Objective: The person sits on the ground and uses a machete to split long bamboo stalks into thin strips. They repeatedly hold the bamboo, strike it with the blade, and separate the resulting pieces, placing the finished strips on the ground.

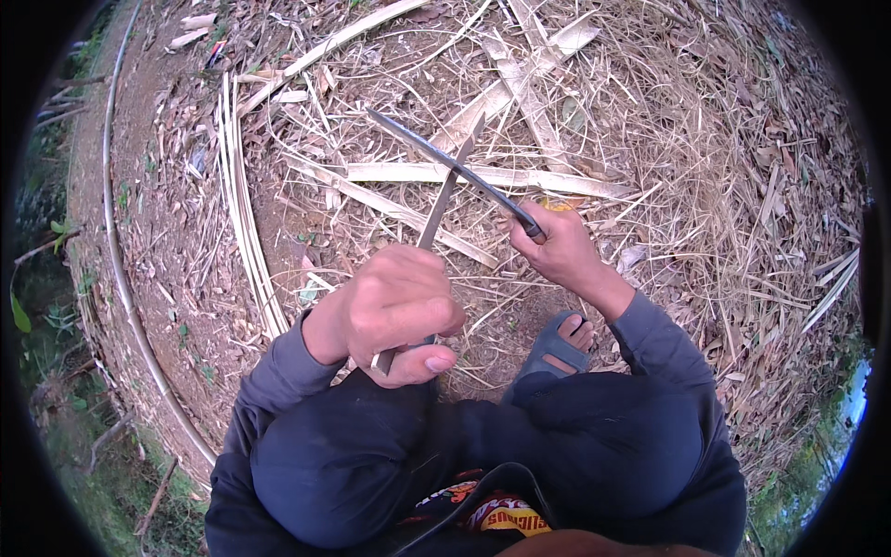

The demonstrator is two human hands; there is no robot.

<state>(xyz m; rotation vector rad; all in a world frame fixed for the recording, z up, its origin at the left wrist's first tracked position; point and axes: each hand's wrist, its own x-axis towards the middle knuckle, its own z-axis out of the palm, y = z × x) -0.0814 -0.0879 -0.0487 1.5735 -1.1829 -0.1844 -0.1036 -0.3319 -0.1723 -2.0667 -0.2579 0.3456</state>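
My left hand (394,311) is closed around the near end of a thin bamboo strip (444,197) that points away from me. My right hand (555,246) grips the handle of a long dark knife (445,158). The blade runs up and to the left and crosses the strip near its far tip, touching it. Both hands are held above my knees, in dark trousers. My right foot in a grey sandal (557,345) rests on the ground below the right hand.
Split bamboo slats (483,174) lie crossed on the dirt ahead. A bundle of long thin strips (243,218) curves along the left. Dry leaves and shavings (742,158) cover the ground to the right. A long pipe-like pole (111,232) arcs past on the far left.
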